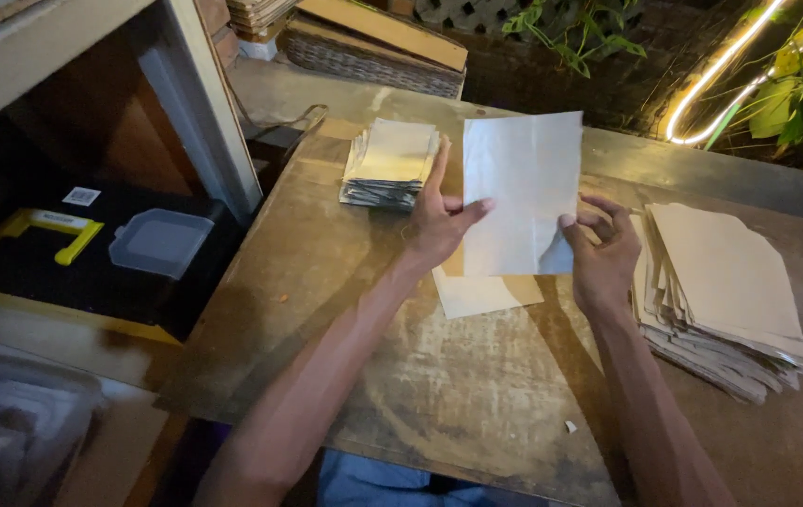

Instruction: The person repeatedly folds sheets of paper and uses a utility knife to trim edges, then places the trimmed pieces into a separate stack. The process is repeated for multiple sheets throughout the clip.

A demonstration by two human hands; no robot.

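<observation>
Two hands grip one pale paper sheet (522, 192) above the worktop (439, 394): left hand (441, 221) pinching its left edge, right hand (601, 252) its lower right corner.

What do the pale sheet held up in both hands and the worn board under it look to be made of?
The pale rectangular sheet, pinched by the left hand and right hand, looks like thin matte paper: it shows fold creases and bends at a corner. The brown worktop board looks like unfinished hardboard or plywood, dull, with scuffed pale patches; which of the two is unclear.
</observation>
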